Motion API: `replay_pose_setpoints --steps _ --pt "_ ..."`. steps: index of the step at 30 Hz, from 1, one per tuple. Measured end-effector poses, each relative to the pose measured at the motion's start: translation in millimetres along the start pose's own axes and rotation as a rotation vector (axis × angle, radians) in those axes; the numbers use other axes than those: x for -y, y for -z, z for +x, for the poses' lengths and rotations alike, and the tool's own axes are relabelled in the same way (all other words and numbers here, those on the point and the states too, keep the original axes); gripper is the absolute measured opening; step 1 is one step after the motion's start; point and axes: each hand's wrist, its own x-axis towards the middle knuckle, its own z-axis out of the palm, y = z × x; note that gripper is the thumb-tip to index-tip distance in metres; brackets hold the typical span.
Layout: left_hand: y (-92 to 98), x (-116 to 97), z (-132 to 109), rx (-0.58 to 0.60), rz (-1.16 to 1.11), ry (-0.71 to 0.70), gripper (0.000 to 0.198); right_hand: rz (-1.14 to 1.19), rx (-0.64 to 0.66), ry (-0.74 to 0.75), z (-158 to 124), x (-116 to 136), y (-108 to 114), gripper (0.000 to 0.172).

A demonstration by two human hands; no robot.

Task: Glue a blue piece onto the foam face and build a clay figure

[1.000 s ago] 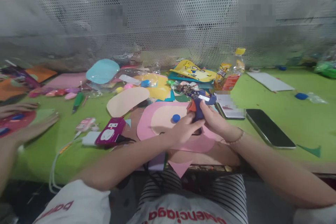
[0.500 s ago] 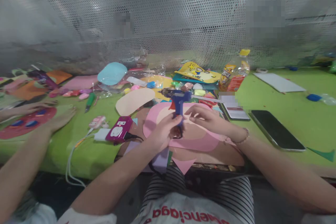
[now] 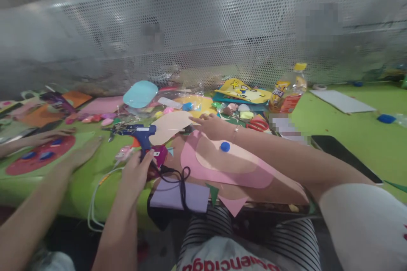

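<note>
My left hand [image 3: 135, 173] is wrapped round the handle of a blue hot glue gun [image 3: 144, 132], held above the purple box [image 3: 161, 154], its nozzle pointing left. A black cord hangs from the gun's side. My right hand [image 3: 214, 127] reaches across to the cream paper piece [image 3: 170, 123], its forefinger stretched out at the paper's right edge. Below that arm lies a pink paper shape [image 3: 193, 165] with a cream oval [image 3: 241, 161] on it. On the oval sits a small blue ball [image 3: 225, 147].
Red-handled scissors [image 3: 258, 125], a drink bottle [image 3: 288, 93] and a dark phone [image 3: 345, 156] are to the right. Lilac paper [image 3: 178, 194] lies at the front edge. At left, another person's hands rest beside a red oval [image 3: 41, 156]. Coloured lumps [image 3: 187, 106] lie behind.
My left hand has carried the glue gun left and turned it. My right hand has moved left and forward to the cream paper, and the blue ball now shows on the oval.
</note>
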Motion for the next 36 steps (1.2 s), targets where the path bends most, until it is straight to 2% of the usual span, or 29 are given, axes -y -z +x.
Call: replay_pose_setpoints --steps 5,7,9,14,16,19,22,26,30,36 --pt "11.2 -4 2 0.085 0.144 0.005 0.032 0.441 -0.13 -0.121 29 6 -19 0.042" --pt "11.2 -5 5 0.098 0.23 -0.009 0.031 0.494 -0.184 -0.162 29 5 -19 0.037" --pt "9.9 -4 9 0.107 0.324 -0.027 0.031 0.437 -0.212 -0.199 24 0 -15 0.036" --pt "4.5 -3 29 0.11 0.466 -0.078 0.034 0.12 -0.197 -0.287 -9 -26 5 0.045" --pt "1.7 -5 39 0.164 0.498 -0.065 0.036 -0.038 -0.171 -0.342 -28 -34 13 0.045" --pt "-3.7 -9 53 0.239 0.505 -0.07 0.036 -0.203 -0.178 -0.412 -60 -35 23 0.043" --pt "-10.4 -11 66 0.248 0.503 -0.08 0.036 -0.246 -0.185 -0.453 -91 -26 26 0.037" --pt "-17.7 -5 80 0.256 0.508 -0.095 0.037 -0.221 -0.135 -0.459 -123 -17 13 0.031" --pt "-18.4 -3 86 0.302 0.534 -0.067 0.045 -0.021 -0.098 -0.428 -137 -23 -4 0.025" --pt "-21.1 -16 79 0.285 0.802 -0.123 0.054 0.309 -0.27 -0.323 -139 -34 -12 0.023"
